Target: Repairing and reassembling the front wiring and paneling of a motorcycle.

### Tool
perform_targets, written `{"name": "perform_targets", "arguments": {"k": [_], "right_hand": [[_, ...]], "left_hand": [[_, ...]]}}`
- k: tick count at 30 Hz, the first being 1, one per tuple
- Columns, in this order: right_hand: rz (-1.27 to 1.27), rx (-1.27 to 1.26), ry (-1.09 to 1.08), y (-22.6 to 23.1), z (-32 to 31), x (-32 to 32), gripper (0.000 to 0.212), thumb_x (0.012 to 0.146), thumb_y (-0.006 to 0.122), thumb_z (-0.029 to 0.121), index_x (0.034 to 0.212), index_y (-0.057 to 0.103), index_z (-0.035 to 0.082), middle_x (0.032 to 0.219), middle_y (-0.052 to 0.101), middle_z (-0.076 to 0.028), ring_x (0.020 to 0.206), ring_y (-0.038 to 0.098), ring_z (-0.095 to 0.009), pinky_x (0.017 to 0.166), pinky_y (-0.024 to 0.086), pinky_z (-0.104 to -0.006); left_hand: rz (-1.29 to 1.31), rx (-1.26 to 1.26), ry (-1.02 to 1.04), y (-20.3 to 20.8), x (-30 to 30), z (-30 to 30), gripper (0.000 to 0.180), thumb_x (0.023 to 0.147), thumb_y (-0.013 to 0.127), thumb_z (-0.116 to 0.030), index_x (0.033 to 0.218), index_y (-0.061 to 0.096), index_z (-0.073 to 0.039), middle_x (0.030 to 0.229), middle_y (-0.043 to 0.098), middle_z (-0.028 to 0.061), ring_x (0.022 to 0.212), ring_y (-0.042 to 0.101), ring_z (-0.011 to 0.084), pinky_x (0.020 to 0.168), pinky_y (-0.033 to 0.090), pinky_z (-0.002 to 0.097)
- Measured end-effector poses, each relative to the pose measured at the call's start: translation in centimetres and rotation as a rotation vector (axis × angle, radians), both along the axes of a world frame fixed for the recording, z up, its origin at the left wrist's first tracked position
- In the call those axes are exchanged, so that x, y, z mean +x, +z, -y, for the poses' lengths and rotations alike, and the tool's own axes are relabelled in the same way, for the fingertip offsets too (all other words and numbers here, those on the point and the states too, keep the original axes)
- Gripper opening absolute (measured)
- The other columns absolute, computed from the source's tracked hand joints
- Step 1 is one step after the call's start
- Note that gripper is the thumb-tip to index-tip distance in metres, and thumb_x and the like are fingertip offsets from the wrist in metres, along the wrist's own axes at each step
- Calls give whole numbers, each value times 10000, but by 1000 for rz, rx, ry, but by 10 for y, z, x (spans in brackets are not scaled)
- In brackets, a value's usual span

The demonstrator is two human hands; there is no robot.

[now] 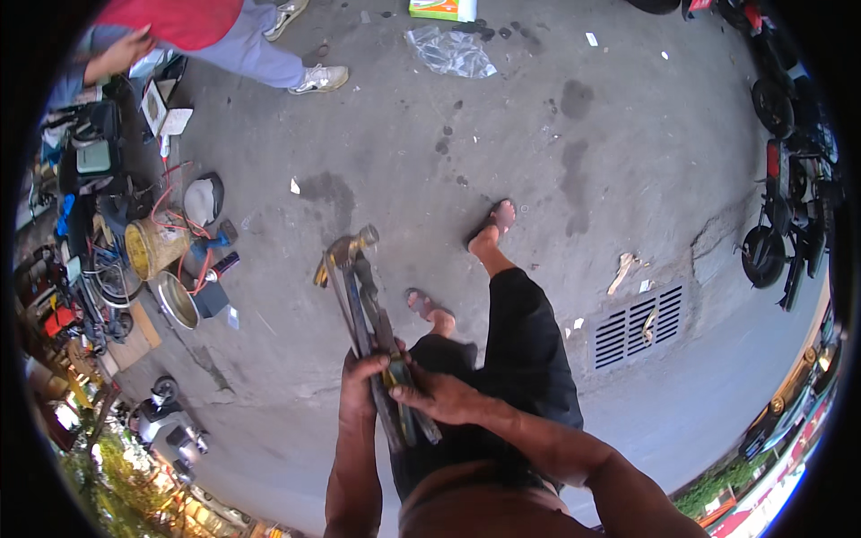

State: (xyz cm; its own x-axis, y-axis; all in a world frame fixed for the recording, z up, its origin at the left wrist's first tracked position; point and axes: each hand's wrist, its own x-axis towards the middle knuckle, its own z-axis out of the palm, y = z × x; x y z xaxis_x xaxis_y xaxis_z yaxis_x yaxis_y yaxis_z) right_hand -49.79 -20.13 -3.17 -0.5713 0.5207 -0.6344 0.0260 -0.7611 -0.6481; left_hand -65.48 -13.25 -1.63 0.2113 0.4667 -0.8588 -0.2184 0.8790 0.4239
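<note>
Tools (pixel 383 327) clasped in left hand (pixel 361 375) and right hand (pixel 441 397), illegibly labelled green-orange box (pixel 434 10)

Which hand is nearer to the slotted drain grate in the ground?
Right. The right hand grips the bundle of tools, to the left of the grate; the left hand holds the same bundle, farther left.

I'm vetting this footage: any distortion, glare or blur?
Head view: the scene bends toward a round black border; head view: foliage at lower left looks overexposed and soft; head view: the tools in the left hand and right hand look reasonably clear.
</note>
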Motion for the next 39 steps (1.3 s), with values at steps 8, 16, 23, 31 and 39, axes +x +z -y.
{"name": "perform_targets", "arguments": {"k": [8,16,23,31,39], "right_hand": [[113,-57,-181,-7,94,-51,445,928,477,477,1014,595,56,928,628,-130,924,607,-273,843,452,-370],[402,-42,-331,-57,140,21,329,903,597,328,999,602,14,832,629,-55,754,583,-125,713,468,-265],[505,-89,-639,-68,165,114,335,895,605,293,1082,599,15,874,675,-92,786,644,-170,674,506,-298],[577,193,-191,-67,146,206,308,896,579,293,1077,589,44,869,675,-101,742,649,-197,635,509,-328],[822,-154,1,-72,91,318,299,870,621,301,1006,569,40,718,642,-110,526,600,-184,438,481,-308]], "left_hand": [[-94,-96,-31,13,-143,79,371,688,638,-132,1002,583,58,835,617,135,737,619,229,715,534,364],[-41,-182,33,34,-220,185,351,734,641,-101,1046,566,41,793,626,99,697,616,206,649,524,330],[77,-179,50,52,-192,217,237,743,625,-123,920,619,35,754,635,99,643,620,219,586,526,324],[33,-121,142,88,-97,226,308,756,620,-84,1055,601,-11,832,652,92,696,635,181,591,534,319],[198,-86,465,67,-22,272,528,681,673,-55,1175,509,34,946,625,115,848,621,191,777,514,313]]}}
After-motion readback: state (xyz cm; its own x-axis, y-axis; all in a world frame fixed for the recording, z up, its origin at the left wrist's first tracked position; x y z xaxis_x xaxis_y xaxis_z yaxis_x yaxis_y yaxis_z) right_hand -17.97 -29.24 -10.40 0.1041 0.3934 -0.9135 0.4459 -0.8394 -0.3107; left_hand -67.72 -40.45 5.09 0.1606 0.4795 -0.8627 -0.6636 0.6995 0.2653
